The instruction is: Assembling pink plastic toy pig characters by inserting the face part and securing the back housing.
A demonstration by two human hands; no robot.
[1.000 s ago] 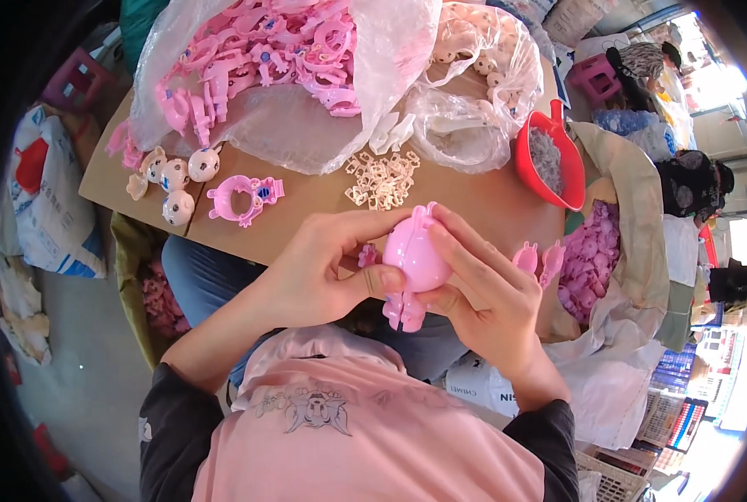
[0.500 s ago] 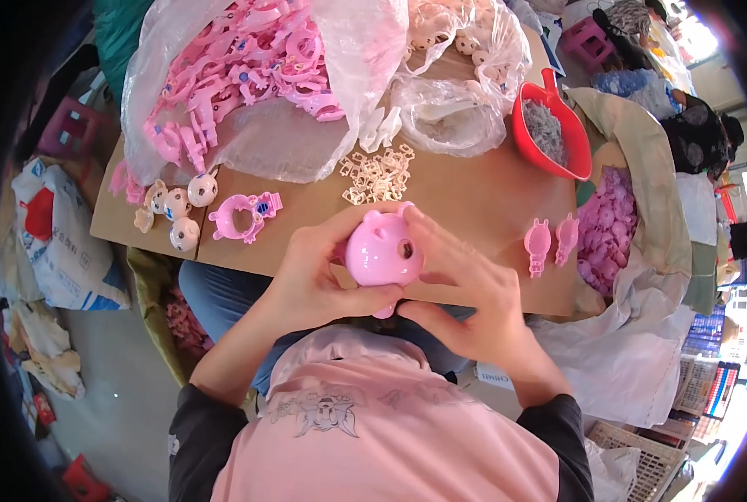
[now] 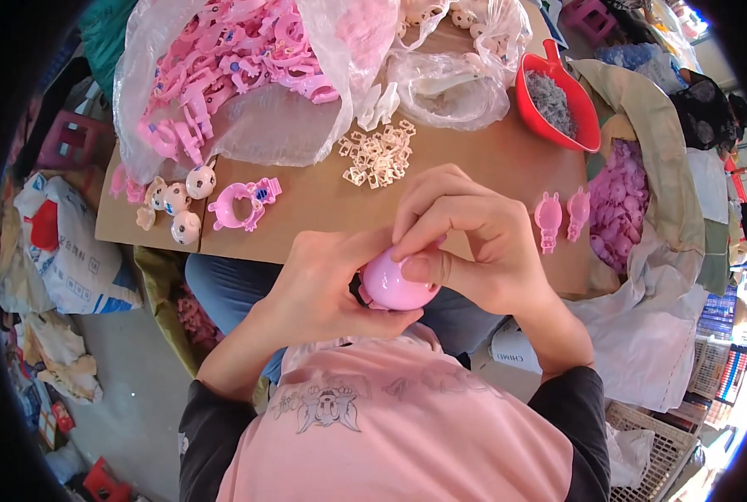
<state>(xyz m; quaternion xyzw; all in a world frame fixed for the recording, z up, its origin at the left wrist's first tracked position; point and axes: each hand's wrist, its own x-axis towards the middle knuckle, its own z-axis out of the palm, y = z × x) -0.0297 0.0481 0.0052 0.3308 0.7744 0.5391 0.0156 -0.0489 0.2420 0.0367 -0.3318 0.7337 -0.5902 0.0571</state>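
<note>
A glossy pink plastic toy head (image 3: 390, 286) is held in front of my body, just off the table's near edge. My left hand (image 3: 327, 284) wraps it from the left, fingers behind and thumb along its lower side. On its upper right, my right hand (image 3: 465, 238) presses thumb and fingertips together; whether they pinch a small part there is hidden. Left on the table lie a pink ring-shaped toy part (image 3: 243, 205) and several cream ball-shaped heads (image 3: 177, 199) with painted faces. Two flat pink animal-shaped pieces (image 3: 549, 222) lie at the right.
Small cream clips (image 3: 377, 155) are heaped mid-table. Behind them sit a clear bag of pink parts (image 3: 248, 58) and a bag of cream heads (image 3: 457, 92). A red scoop (image 3: 587, 138) holds grey bits. Right of the table stands a sack of pink pieces (image 3: 618, 209).
The toy head has been turned and lowered slightly toward my body. My right hand has risen over it, its fingers changing from spread to bunched at the toy's upper right.
</note>
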